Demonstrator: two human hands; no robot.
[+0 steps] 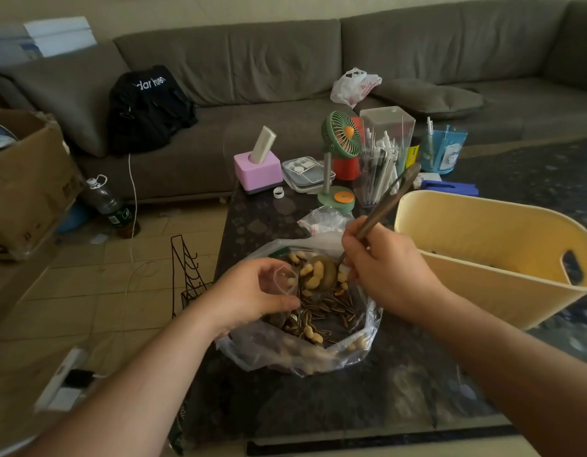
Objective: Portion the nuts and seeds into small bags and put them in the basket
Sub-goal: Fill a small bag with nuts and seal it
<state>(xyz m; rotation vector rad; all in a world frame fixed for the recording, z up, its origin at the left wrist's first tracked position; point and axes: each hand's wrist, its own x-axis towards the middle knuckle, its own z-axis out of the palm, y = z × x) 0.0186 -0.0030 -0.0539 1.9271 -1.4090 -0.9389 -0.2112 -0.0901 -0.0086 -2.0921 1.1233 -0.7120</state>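
Metal spoon (322, 273) loaded with nuts, gripped by right hand (383, 268), bowl just right of small bag (285, 278) pinched open by left hand (256, 291); handle slanting up-right. Both above big bag (318, 324) on surface (384, 390); basket (483, 258) at right.

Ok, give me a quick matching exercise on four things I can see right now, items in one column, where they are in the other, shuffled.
Items:
1. long-handled metal spoon
2. small clear plastic bag
3. pale yellow plastic basket
4. green and orange desk fan

Places:
A. far end of the table, near the sofa
B. held in the left hand
C. on the table, right of the big bag of nuts and seeds
D. gripped by the right hand, loaded with peanuts

Pairs: 1-D, 2-B, 3-C, 4-A
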